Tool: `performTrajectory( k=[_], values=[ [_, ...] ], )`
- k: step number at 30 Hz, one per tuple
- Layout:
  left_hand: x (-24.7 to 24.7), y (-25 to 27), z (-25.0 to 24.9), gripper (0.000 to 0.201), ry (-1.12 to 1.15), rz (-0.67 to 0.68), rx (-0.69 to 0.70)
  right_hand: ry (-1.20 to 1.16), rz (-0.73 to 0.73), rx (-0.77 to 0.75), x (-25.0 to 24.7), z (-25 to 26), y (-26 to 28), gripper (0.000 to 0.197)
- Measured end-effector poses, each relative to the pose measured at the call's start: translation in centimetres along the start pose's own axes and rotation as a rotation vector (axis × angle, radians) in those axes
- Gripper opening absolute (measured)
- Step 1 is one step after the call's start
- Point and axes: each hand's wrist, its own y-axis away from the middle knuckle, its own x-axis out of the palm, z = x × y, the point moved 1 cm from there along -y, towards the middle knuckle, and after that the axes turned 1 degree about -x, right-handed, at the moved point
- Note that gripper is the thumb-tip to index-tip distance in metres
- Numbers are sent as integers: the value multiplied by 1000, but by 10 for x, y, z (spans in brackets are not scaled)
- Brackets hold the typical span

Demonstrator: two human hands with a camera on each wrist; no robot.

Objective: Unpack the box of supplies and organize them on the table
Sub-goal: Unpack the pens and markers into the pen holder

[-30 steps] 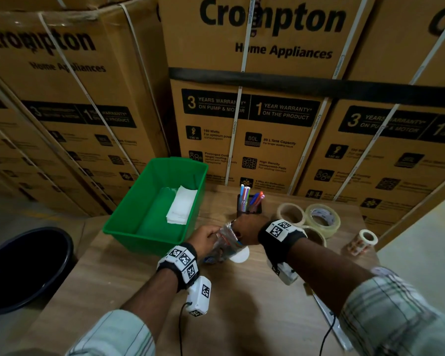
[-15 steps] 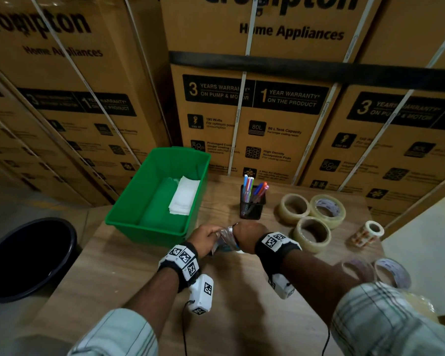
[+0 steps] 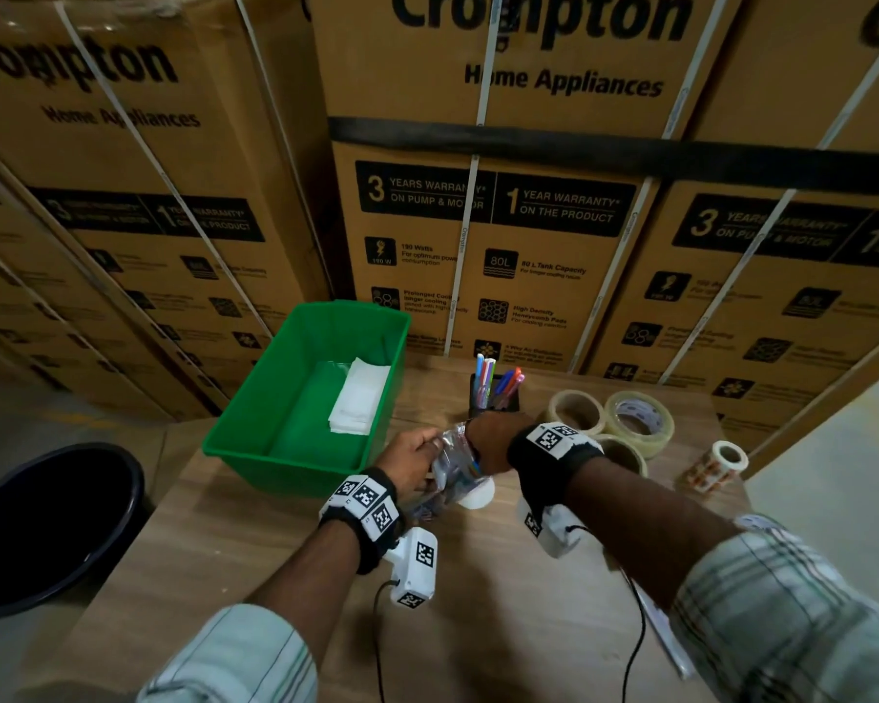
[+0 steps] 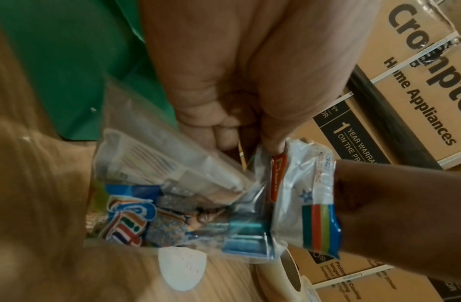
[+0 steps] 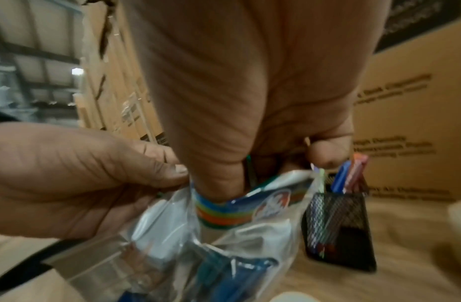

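Note:
A clear plastic packet (image 3: 452,461) with a rainbow-striped top and small coloured items inside hangs above the wooden table (image 3: 503,616). My left hand (image 3: 411,459) pinches its top edge on the left. My right hand (image 3: 493,441) pinches the same top edge on the right. In the left wrist view the packet (image 4: 188,206) shows blue and glittery pieces inside, with the striped header (image 4: 318,224) by my right hand. In the right wrist view the packet (image 5: 224,235) hangs below both thumbs.
A green bin (image 3: 305,393) with a white folded stack (image 3: 359,398) stands left of my hands. Behind them a black mesh pen holder (image 3: 496,393) holds several pens. Tape rolls (image 3: 635,416) and a small label roll (image 3: 716,466) lie right. A black bucket (image 3: 47,520) sits on the floor.
Both hands stay on the packet's top edge near the bin's front corner; the packet has shifted slightly. My head has tilted, so the view framing moved.

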Motion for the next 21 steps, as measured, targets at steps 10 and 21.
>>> performTrajectory(
  k=[10, 21],
  values=[
    [3, 0, -15, 27, -25, 20, 71, -191, -107, 85, 7, -12, 5, 25],
    [-1, 0, -47, 26, -100, 39, 190, -242, -277, 94, -29, -37, 28, 18]
  ],
)
